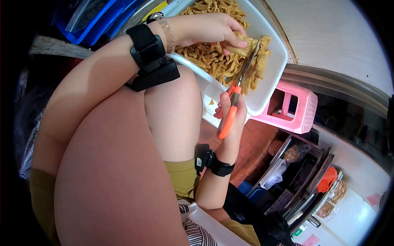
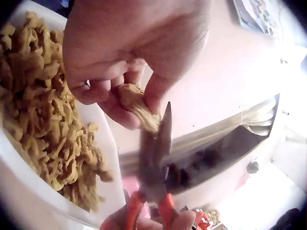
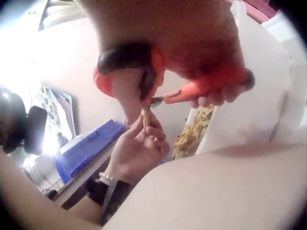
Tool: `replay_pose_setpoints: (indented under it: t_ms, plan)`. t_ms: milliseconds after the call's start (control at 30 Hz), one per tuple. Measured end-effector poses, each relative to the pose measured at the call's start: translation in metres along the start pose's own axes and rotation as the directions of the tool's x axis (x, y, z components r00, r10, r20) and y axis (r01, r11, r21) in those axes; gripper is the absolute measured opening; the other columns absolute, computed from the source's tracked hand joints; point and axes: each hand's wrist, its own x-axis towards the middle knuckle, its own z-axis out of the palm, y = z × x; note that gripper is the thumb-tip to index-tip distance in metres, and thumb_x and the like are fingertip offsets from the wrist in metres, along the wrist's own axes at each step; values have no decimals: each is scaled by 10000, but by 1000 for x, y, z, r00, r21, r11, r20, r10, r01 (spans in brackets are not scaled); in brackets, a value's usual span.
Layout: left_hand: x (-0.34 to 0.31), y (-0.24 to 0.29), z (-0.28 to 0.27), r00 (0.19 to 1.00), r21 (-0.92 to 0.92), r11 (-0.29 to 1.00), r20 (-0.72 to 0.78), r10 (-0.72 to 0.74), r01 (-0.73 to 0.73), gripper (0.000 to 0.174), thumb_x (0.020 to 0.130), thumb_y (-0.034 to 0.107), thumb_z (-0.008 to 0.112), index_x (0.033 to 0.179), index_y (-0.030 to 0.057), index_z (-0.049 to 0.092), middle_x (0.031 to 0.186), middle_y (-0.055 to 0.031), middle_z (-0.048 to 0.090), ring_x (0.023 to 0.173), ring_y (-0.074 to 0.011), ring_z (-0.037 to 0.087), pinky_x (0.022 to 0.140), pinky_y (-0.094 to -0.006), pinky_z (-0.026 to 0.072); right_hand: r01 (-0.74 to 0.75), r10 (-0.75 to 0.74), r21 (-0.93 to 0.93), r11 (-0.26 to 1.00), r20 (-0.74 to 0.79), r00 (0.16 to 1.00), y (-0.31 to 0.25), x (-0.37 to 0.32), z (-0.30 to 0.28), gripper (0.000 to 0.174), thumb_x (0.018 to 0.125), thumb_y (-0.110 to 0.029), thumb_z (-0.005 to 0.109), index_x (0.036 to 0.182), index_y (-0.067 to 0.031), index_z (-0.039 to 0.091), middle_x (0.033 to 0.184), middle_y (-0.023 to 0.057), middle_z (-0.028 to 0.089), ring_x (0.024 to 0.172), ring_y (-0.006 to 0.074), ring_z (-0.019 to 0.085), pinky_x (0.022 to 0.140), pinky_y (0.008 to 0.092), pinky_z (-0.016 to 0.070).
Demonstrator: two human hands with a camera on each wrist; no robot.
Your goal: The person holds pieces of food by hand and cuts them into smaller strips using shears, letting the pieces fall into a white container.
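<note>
My left hand (image 1: 215, 32) pinches a yellow-brown, ribbed, wrinkled food strip (image 2: 140, 106) between thumb and fingers. Orange-handled scissors (image 1: 233, 107) are gripped in my right hand (image 1: 234, 117), with the thumb through one handle loop in the right wrist view. Their blades (image 2: 163, 139) stand parted at the strip's free end in the left wrist view. Below both hands, a white tub (image 1: 276, 53) holds a heap of similar cut pieces (image 1: 205, 61).
A pink plastic stool (image 1: 305, 110) stands beside the tub. Blue trays (image 1: 92, 30) lie at the upper left. The person's bare knee (image 1: 176, 106) is close against the tub. Farther down, a dark shelf (image 1: 301, 168) holds bags, over a red tiled floor (image 1: 251, 143).
</note>
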Motion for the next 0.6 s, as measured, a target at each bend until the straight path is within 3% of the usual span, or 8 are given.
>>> replay_pose_setpoints:
  t_ms: [133, 200, 233, 300, 467, 600]
  plan:
    - [1, -1, 0, 1000, 24, 1000, 3, -21, 21, 344, 872, 270, 619, 1114, 27, 592, 904, 10, 621, 740, -39, 548, 664, -189, 468, -68, 68, 12, 998, 2, 998, -5, -2, 1, 418, 764, -345, 758, 693, -91, 434, 582, -59, 435, 485, 27, 381, 430, 179, 299]
    - [1, -1, 1, 999, 41, 998, -11, -37, 38, 343, 873, 272, 618, 1113, 30, 592, 897, 14, 618, 733, -38, 547, 661, -184, 466, -25, 25, -6, 1000, 1, 1000, -1, -2, -1, 348, 806, -318, 715, 861, -21, 542, 574, -12, 475, 421, 61, 426, 375, 191, 352]
    - [1, 0, 3, 999, 22, 1000, -48, -15, 16, 342, 873, 275, 618, 1112, 32, 592, 889, 17, 614, 717, -38, 543, 656, -183, 464, -25, 25, -5, 1000, 1, 1000, -2, -3, 0, 348, 806, -318, 715, 861, -21, 542, 574, -12, 475, 421, 61, 426, 375, 191, 352]
    - [1, 2, 3, 996, 1, 1000, -84, 8, -8, 341, 873, 277, 617, 1111, 34, 592, 881, 21, 610, 701, -38, 539, 651, -183, 462, -86, 86, 14, 996, -26, 996, -8, -6, 2, 429, 751, -326, 773, 648, -100, 423, 559, -60, 430, 449, 25, 382, 409, 180, 302]
    - [-8, 9, 2, 997, 83, 994, 36, -74, 70, 336, 866, 261, 614, 1106, 28, 590, 864, 14, 603, 678, -42, 530, 631, -190, 461, -50, 50, 14, 999, -22, 999, -3, 0, 3, 435, 732, -345, 785, 658, -97, 435, 556, -55, 432, 446, 26, 398, 389, 178, 316]
    - [-3, 3, 1, 999, 140, 989, 6, -50, 49, 341, 863, 253, 614, 1112, 21, 589, 871, 3, 607, 682, -47, 536, 628, -190, 462, -112, 114, 77, 991, -13, 993, -12, -2, 5, 431, 726, -360, 786, 669, -97, 449, 550, -50, 436, 446, 24, 411, 373, 165, 322]
